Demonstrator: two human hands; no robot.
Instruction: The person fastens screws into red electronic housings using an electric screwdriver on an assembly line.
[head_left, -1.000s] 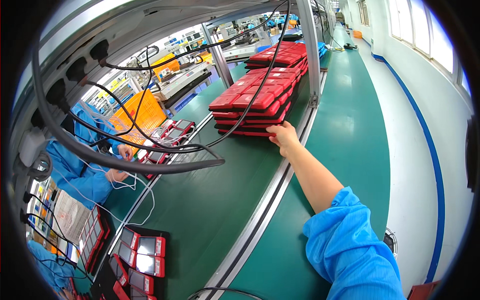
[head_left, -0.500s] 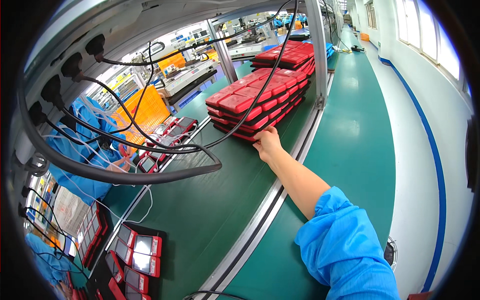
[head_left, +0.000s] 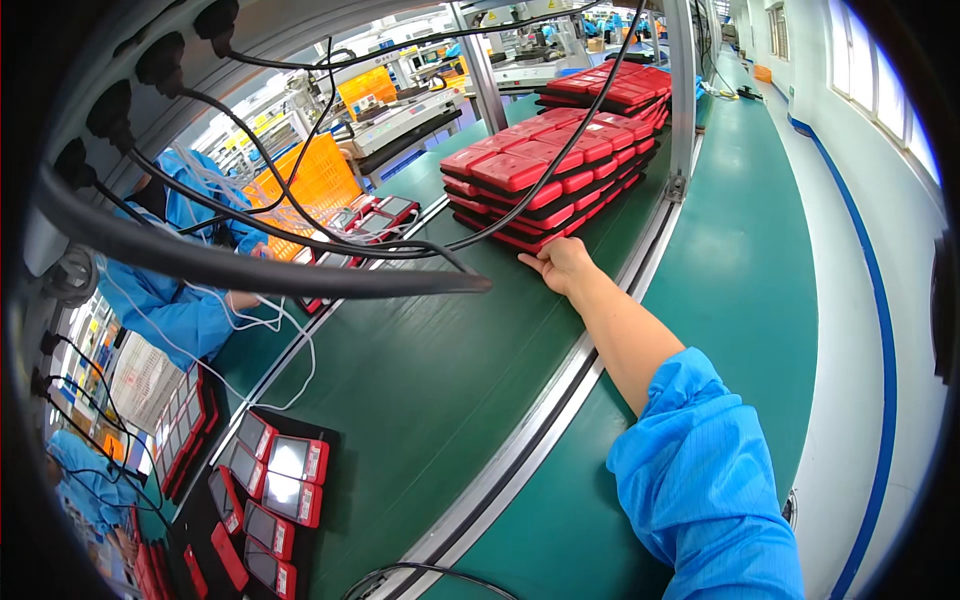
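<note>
My right hand (head_left: pixel 563 266) reaches forward to the near lower corner of a stack of red devices (head_left: pixel 530 165) layered on black trays. Its fingers are apart, with one finger and the thumb pointing left just below the bottom tray. The hand touches or nearly touches that corner; its far side is hidden, and no grip on the tray shows. The stack has several layers and stands on the green belt (head_left: pixel 420 350). My left hand is out of view.
Another red stack (head_left: pixel 610 85) stands behind. A thick black cable (head_left: pixel 300 275) hangs across the left foreground. Red-framed devices with screens (head_left: pixel 270 490) lie on a black tray at lower left. A co-worker in blue (head_left: pixel 165 310) works beyond the belt near an orange basket (head_left: pixel 310 185).
The view has shifted, so most things appear farther up and right. My right hand's fingers have spread from a closer pinch at the stack's lower corner.
</note>
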